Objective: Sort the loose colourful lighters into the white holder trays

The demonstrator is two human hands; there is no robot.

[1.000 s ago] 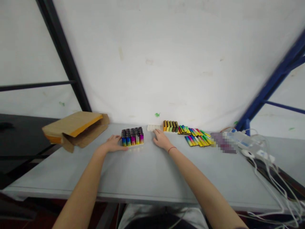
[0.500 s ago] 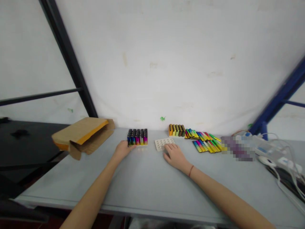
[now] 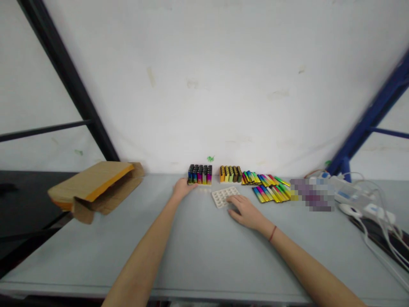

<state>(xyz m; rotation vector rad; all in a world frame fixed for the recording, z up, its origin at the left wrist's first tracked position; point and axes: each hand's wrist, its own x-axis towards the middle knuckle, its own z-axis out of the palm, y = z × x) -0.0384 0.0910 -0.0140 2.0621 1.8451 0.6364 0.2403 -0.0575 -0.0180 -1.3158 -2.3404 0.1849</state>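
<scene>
A block of upright lighters, black-topped with rainbow-fade bodies, stands in tight rows at the back edge of the table. Just right of it and nearer the front, a white dimpled tray lies flat, slightly skewed.

Bright flat light, faint soft shadow under right hand, edges bowed, pixelated patch.

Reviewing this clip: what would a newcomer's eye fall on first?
The rainbow-coloured lighters stand out first, an upright block and a fanned row along the back of the grey table. The left hand touches the block; the right hand rests on a white dimpled tray.
</scene>
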